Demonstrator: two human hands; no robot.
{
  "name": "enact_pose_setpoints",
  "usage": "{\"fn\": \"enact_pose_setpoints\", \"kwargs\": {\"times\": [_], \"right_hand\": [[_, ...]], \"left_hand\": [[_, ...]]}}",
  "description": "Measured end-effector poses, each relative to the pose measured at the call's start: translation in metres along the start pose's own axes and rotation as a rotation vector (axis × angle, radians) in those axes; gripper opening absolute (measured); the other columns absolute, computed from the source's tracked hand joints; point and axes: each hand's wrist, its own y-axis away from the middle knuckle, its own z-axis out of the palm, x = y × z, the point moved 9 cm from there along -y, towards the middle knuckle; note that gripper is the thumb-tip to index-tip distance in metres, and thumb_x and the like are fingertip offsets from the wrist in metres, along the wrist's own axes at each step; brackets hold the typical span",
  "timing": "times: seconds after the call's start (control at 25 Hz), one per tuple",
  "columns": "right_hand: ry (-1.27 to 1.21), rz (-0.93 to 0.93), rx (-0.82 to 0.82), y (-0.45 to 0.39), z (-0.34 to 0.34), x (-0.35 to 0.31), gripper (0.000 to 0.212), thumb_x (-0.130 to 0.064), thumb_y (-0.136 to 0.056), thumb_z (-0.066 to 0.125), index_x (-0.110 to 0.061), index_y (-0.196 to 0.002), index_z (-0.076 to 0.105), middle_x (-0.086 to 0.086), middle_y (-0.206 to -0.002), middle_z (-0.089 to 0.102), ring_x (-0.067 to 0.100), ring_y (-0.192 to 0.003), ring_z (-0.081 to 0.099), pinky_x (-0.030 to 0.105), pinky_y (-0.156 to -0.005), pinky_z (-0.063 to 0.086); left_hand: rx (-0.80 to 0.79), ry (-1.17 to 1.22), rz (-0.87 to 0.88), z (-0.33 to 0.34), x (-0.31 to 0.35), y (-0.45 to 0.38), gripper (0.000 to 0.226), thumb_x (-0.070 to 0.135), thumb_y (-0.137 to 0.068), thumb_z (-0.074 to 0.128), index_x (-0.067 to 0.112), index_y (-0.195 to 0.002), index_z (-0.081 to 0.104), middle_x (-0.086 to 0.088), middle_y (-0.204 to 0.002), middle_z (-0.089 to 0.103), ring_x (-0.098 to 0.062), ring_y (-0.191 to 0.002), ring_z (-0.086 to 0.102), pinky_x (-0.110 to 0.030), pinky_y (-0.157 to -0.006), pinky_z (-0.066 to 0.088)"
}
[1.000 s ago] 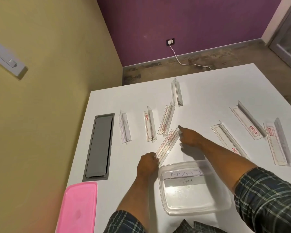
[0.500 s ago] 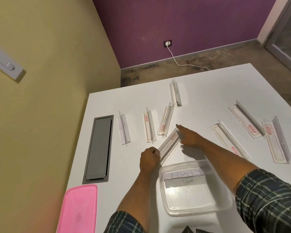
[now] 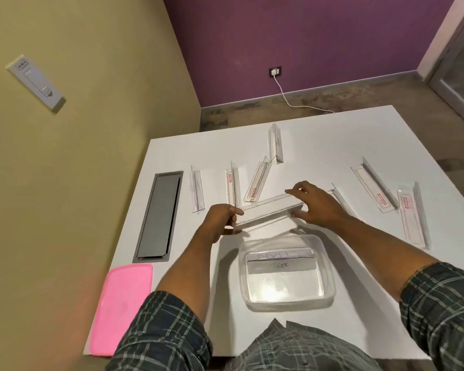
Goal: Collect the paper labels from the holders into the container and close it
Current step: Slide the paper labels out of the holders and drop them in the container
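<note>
A clear label holder (image 3: 269, 210) is gripped at both ends, left hand (image 3: 220, 219) pinching one tip, right hand (image 3: 315, 206) clasping the other, just beyond the open container (image 3: 328, 266) (paper labels (image 3: 279, 265) already inside) on a white table (image 3: 319, 135).

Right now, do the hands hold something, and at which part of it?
Yes. Both hold one clear label holder, one at each end: the left hand pinches its near-left end, and the right hand grips its far-right end.
</note>
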Motion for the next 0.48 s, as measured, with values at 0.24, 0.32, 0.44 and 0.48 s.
{"fn": "enact_pose_setpoints", "kwargs": {"times": [0.24,0.32,0.44,0.48], "right_hand": [[0.084,-0.255,-0.026,0.045,-0.022,-0.018,0.066,-0.066,-0.077,0.069,-0.025,-0.128,0.062,-0.005,-0.117,0.063,0.014,-0.104,0.059,0.032,-0.084,0.049],[0.096,-0.321,-0.09,0.061,-0.019,-0.023,0.063,-0.07,-0.078,0.067,-0.024,-0.121,0.065,-0.007,-0.107,0.066,0.013,-0.095,0.06,0.031,-0.079,0.049],[0.065,-0.366,-0.155,0.082,-0.008,-0.028,0.056,-0.069,-0.076,0.07,-0.024,-0.11,0.068,-0.01,-0.089,0.064,0.011,-0.082,0.058,0.024,-0.072,0.045],[0.056,-0.362,-0.166,0.088,-0.004,-0.03,0.055,-0.069,-0.075,0.07,-0.024,-0.107,0.068,-0.011,-0.086,0.062,0.01,-0.08,0.057,0.024,-0.071,0.045]], "left_hand": [[-0.194,0.086,-0.205,0.028,-0.037,0.026,0.027,-0.003,-0.094,0.036,0.002,-0.09,0.063,-0.013,-0.087,0.062,-0.03,-0.085,0.064,-0.046,-0.063,0.064],[-0.249,0.003,-0.26,0.036,-0.051,0.033,0.025,0.0,-0.094,0.04,0.001,-0.092,0.065,-0.018,-0.093,0.067,-0.03,-0.086,0.068,-0.042,-0.06,0.064],[-0.249,-0.404,-0.105,0.041,-0.053,0.03,0.014,0.008,-0.091,0.058,0.002,-0.088,0.07,-0.017,-0.087,0.069,-0.02,-0.066,0.067,-0.03,-0.059,0.061],[-0.256,-0.508,-0.03,0.044,-0.051,0.029,0.014,0.013,-0.09,0.064,0.001,-0.086,0.07,-0.016,-0.084,0.065,-0.02,-0.065,0.062,-0.028,-0.06,0.059]]}}
